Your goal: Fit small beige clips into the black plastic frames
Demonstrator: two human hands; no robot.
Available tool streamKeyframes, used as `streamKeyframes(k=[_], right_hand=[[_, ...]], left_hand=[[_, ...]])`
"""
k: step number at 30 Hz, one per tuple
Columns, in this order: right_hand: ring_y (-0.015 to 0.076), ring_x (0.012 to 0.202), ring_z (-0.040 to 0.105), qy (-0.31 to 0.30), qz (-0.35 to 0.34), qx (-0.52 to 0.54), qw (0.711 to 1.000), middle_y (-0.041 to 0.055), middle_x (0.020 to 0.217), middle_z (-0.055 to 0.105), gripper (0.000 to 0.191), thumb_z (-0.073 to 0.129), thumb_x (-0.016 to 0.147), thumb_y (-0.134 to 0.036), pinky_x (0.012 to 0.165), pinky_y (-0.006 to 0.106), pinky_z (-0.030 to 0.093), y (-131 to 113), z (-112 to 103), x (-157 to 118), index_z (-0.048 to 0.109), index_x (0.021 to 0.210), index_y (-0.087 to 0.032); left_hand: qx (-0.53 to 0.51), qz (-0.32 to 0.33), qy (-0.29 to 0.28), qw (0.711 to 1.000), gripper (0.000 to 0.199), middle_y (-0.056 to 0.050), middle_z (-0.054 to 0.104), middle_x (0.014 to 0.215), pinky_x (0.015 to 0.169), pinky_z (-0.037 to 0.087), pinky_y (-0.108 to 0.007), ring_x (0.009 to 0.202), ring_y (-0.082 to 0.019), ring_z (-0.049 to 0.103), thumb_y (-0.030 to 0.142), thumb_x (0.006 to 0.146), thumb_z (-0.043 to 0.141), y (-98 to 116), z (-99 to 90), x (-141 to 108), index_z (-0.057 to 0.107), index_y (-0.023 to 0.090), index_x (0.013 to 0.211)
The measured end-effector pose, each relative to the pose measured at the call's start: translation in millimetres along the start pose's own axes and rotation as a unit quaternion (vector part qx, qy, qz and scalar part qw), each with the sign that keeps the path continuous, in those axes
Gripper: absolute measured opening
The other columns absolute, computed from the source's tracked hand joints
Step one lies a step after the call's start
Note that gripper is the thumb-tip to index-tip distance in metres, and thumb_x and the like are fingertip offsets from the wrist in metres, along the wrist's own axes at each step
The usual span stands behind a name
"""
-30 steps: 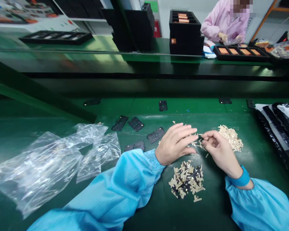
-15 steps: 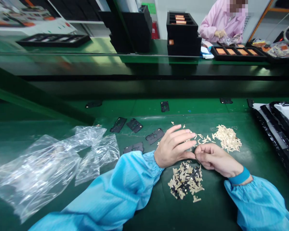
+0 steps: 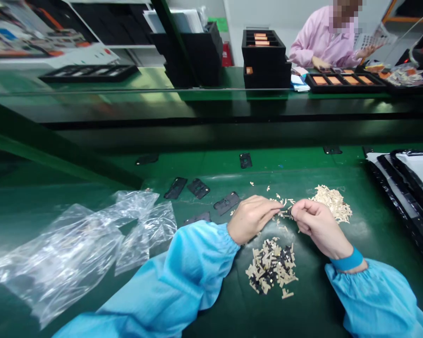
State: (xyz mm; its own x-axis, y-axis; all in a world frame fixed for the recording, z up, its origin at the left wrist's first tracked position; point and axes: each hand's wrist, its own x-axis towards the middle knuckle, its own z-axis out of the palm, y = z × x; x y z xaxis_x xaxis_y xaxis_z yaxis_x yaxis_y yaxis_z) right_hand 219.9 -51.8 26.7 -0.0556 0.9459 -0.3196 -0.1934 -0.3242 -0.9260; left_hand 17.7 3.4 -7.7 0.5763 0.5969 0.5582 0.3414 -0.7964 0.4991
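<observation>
While the right hand (image 3: 315, 226) pinches a small dark part (image 3: 290, 212), the fingers of the left hand (image 3: 251, 218) look narrowed, any grip unclear; the mixed pile (image 3: 272, 265) lies bodyward of both, probably for easy reach.

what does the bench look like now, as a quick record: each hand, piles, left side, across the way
left hand: fingers bunched, tips beside loose pale pieces; grip unclear
right hand: fingertips pinched, apparently on a small dark piece
near pile: mixed pale and black pieces
far pile: pale pieces only, as far as visible
left side: clear plastic, flat black parts
across: person in pink
</observation>
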Motion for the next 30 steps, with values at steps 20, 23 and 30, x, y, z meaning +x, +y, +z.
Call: streamKeyframes(k=[20,23,30], right_hand=[[0.0075,0.048,0.029,0.057,-0.059,-0.012,0.997,-0.0065,0.056,0.045,0.037,0.082,0.073,-0.051,0.047,0.025,0.017,11,0,7,0.064,0.076,-0.017],[0.0073,0.049,0.030,0.073,-0.062,-0.007,0.995,-0.0063,0.056,0.046,0.037,0.083,0.070,-0.050,0.048,0.024,0.018,9,-1,7,0.064,0.075,-0.017],[0.0073,0.049,0.029,0.079,-0.060,-0.013,0.995,-0.0072,0.055,0.044,0.036,0.084,0.066,-0.048,0.048,0.024,0.019,6,3,7,0.064,0.072,-0.018]], left_hand=[[0.345,-0.370,-0.098,0.857,0.049,-0.026,0.056,0.126,0.093,0.053,-0.045,0.121,-0.038,0.054,0.049,0.098,0.052,-73,-9.9,96,0.062,0.006,0.118],[0.341,-0.382,-0.113,0.851,0.035,-0.028,0.058,0.125,0.091,0.054,-0.045,0.118,-0.038,0.058,0.028,0.094,0.055,-76,-6.2,104,0.065,0.004,0.117],[0.316,-0.378,-0.120,0.862,0.032,-0.025,0.067,0.117,0.092,0.052,-0.048,0.111,-0.039,0.066,0.013,0.086,0.055,-87,-34.0,101,0.069,0.007,0.114]])
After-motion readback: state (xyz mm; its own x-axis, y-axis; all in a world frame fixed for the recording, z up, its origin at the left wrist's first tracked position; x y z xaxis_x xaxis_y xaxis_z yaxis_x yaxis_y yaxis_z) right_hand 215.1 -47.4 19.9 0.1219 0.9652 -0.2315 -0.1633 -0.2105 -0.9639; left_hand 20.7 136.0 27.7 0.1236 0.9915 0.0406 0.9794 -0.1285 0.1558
